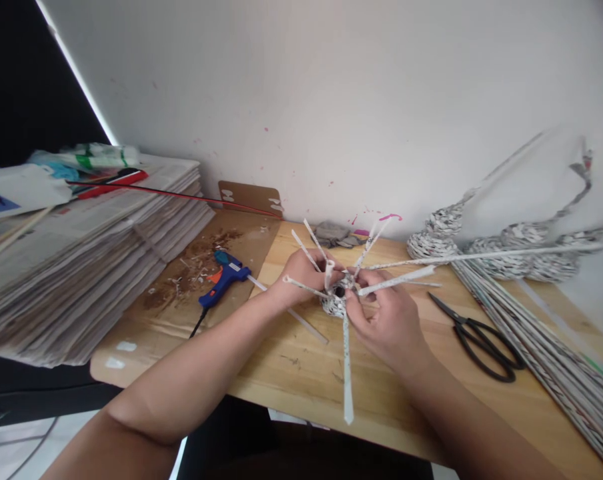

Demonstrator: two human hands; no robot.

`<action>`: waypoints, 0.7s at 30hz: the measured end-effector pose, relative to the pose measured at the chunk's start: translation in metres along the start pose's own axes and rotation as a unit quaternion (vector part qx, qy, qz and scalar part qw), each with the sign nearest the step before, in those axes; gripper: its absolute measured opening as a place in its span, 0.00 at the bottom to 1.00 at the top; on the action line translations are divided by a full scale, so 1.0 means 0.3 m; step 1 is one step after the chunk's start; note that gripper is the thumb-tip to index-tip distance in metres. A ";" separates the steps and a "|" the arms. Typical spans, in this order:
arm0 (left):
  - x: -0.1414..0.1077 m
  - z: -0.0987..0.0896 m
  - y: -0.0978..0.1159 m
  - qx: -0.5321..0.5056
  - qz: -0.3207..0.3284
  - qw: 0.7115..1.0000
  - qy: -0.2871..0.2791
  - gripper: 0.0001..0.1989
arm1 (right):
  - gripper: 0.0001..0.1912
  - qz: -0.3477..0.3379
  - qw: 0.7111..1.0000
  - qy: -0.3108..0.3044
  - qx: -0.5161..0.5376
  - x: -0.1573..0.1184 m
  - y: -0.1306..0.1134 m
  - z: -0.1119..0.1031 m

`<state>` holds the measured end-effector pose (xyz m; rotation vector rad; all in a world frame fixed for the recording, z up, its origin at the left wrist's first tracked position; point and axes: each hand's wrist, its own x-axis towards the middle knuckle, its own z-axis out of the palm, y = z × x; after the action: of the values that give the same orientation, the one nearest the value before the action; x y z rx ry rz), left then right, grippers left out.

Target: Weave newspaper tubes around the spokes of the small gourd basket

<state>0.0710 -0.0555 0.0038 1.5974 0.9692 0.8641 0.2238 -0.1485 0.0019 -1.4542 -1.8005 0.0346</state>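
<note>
A small woven piece of rolled newspaper (334,306) sits between my hands over the wooden table, with several paper tubes sticking out around it like spokes. My left hand (306,272) is closed on its far left side, fingertips partly hidden behind the tubes. On the right side my right hand (384,313) pinches the rim and the base of a tube between thumb and fingers. One long paper tube (481,257) runs from the piece far to the right. Another tube (348,373) points down toward the table's front edge.
A blue glue gun (224,281) lies on brown cardboard (181,320) at left, beside stacked newspapers (146,247). Black scissors (486,340) and a bundle of paper tubes (541,353) lie at right. Woven paper shapes (431,245) stand along the wall.
</note>
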 end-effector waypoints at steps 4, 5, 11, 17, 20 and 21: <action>0.005 -0.013 -0.004 -0.024 -0.012 0.999 -0.031 0.09 | 0.16 -0.035 0.997 0.002 -0.073 -0.003 0.001 -0.013; 0.004 -0.012 -0.004 -0.034 -0.010 0.999 -0.032 0.09 | 0.17 -0.052 0.994 0.009 -0.094 -0.003 -0.003 -0.020; -0.004 -0.001 0.004 -0.056 0.000 0.998 -0.033 0.05 | 0.20 -0.068 0.975 0.009 -0.212 0.004 -0.041 -0.068; 0.006 -0.007 -0.011 -0.087 0.001 0.995 -0.059 0.07 | 0.10 -0.078 0.974 -0.019 -0.210 0.008 -0.013 -0.064; 0.008 -0.008 -0.012 -0.104 -0.006 0.992 -0.066 0.07 | 0.11 -0.080 0.986 -0.016 -0.143 0.005 0.004 -0.057; 0.007 -0.007 -0.010 -0.112 -0.010 0.991 -0.065 0.07 | 0.11 -0.072 0.990 -0.015 -0.121 0.005 0.006 -0.057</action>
<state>0.0695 -0.0525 0.0015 1.4300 0.7669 0.8132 0.2351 -0.1543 0.0134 -1.4912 -1.9828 -0.2453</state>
